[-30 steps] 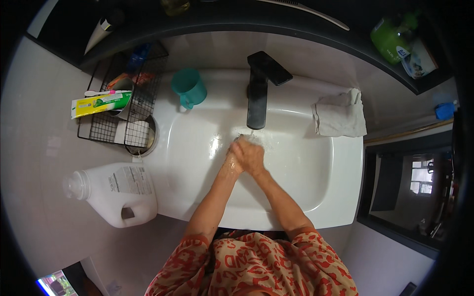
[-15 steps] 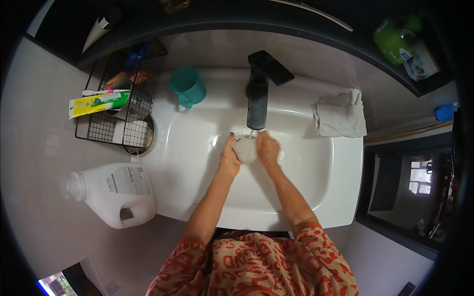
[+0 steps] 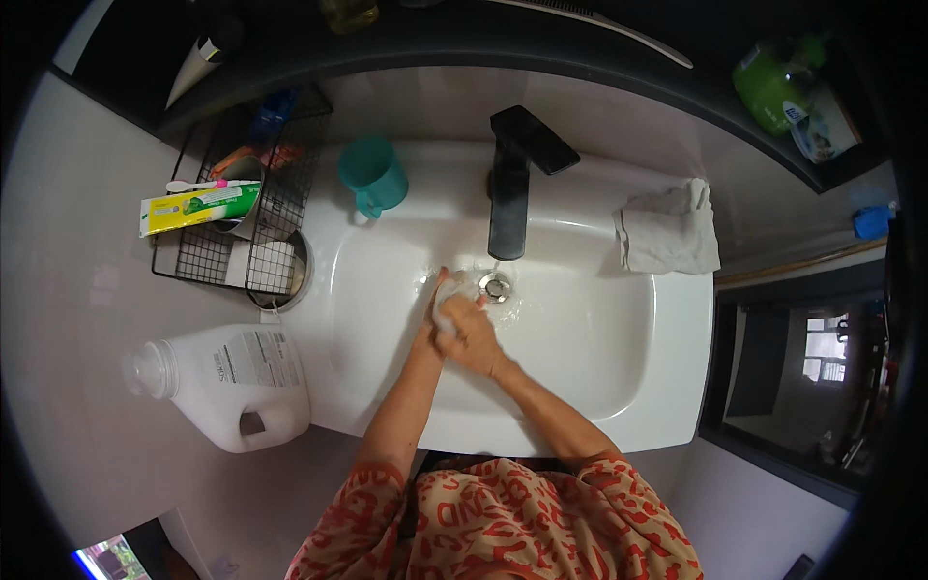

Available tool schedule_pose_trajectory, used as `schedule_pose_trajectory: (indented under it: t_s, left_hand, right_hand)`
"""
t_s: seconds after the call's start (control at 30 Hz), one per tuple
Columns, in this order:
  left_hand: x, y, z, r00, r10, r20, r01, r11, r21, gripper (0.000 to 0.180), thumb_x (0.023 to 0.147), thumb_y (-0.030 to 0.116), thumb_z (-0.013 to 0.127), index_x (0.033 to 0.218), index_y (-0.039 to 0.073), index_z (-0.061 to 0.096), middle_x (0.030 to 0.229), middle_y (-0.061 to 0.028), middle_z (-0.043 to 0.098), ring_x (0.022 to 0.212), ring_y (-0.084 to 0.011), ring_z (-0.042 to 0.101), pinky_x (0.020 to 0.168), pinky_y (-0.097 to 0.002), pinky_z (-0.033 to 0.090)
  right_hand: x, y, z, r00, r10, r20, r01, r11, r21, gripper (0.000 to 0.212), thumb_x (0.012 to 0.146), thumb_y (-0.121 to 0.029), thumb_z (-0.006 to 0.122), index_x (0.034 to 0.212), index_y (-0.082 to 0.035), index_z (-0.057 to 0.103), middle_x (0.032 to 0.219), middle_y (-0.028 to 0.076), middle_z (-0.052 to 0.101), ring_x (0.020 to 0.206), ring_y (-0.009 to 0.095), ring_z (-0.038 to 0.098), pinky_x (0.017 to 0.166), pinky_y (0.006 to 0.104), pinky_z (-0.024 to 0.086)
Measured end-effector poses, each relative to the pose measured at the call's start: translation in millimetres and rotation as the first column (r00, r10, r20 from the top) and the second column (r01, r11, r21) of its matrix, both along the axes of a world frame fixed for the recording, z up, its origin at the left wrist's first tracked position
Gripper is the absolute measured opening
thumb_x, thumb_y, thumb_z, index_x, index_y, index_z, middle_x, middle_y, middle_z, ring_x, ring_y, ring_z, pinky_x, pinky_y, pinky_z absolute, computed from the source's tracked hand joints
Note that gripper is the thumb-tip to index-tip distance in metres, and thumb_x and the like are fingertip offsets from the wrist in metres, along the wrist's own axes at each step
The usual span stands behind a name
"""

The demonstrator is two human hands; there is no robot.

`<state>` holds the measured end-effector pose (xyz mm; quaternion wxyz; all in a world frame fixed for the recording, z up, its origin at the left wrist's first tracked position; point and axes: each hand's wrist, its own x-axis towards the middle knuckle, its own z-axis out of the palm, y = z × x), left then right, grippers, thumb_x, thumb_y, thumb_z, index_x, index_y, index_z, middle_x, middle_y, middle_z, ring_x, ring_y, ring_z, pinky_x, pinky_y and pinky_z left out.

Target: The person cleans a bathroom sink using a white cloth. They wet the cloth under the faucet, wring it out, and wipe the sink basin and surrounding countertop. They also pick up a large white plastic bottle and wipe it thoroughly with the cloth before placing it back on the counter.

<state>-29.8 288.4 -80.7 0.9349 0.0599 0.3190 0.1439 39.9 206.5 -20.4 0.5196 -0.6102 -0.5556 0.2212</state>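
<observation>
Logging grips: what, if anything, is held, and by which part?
A whitish cloth-like wad, pressed between left hand and right hand; the gripped part cannot be told.

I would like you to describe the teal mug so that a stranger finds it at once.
On the back ledge of the white sink, find the black faucet. Move left along the ledge, stopping before the black wire basket: there is the teal mug. Its single handle and blue-green colour set it apart from both black neighbours.
</observation>
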Motion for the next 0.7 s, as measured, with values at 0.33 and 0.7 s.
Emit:
schedule_pose_trajectory:
  t_s: [0.33, 0.7]
  left_hand:
    - [45.9, -34.4, 28.3, 0.994, 0.111, -0.020, -0.109, 0.990, 0.091, 0.044, 0.091, 0.044, 0.051, 0.119, 0.010, 0.050, 0.110, -0.0007, 0.058, 0.100, -0.0135, 0.058, 0.084, -0.0293, 0.050]
    - [30.6, -29.5, 22.8, 0.874, 0.236, -0.424, -0.170, 0.967, 0.188, 0.050, 0.088, 0.055, 0.045, 0.107, 0.009, 0.057, 0.102, -0.0062, 0.059, 0.091, -0.0207, 0.057, 0.079, -0.0385, 0.046]
  right_hand:
    - [58.8, 35.8, -7.5, 0.926, -0.303, 0.225, 0.361, 0.886, -0.290, 0.031, 0.083, -0.027, 0.054, 0.068, -0.001, 0.059, 0.064, 0.019, 0.060, 0.058, 0.039, 0.058, 0.053, 0.0453, 0.045]
    - [21.1, -3.3, -24.8, 0.938, -0.286, 0.194, 0.326, 0.919, -0.221, 0.027, 0.088, -0.030, 0.050, 0.075, -0.006, 0.051, 0.069, 0.018, 0.059, 0.066, 0.038, 0.058, 0.058, 0.0468, 0.045]
